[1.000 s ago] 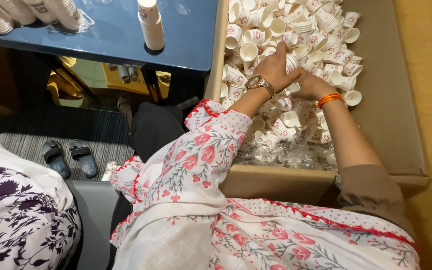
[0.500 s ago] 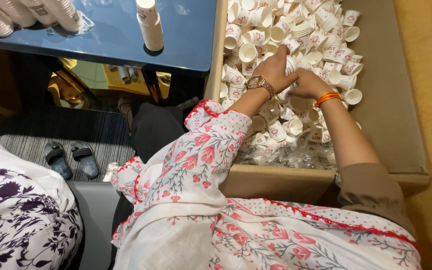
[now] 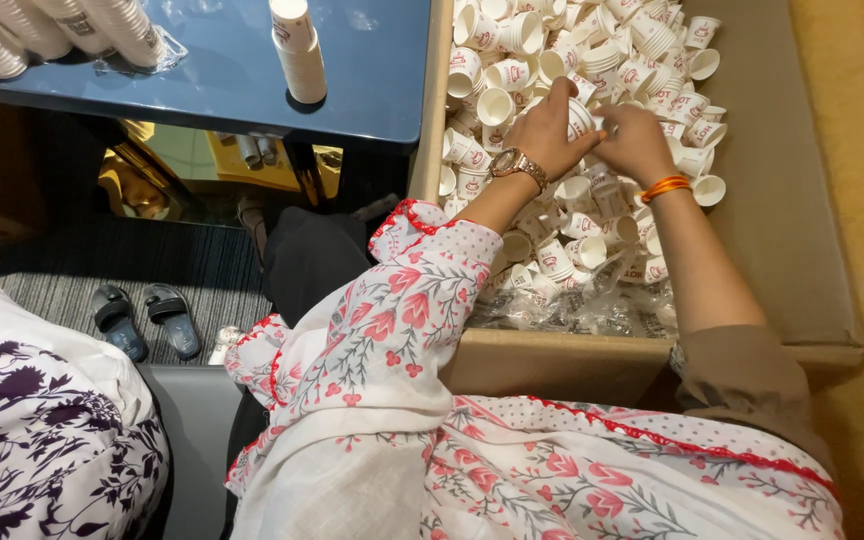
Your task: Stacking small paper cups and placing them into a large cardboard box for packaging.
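1. A home sitting room turned packing spot: a glossy dark blue coffee table stands on a grey ribbed carpet.
2. A pair of dark sandals lies on the floor by a cushioned seat.
3. A large cardboard box brims with small white paper cups; stacked cups stand on the table.

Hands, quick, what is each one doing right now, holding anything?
Left hand: fingers curled on a small white paper cup over the box.
Right hand: fingers closed at the same cup; its own grip cannot be told.
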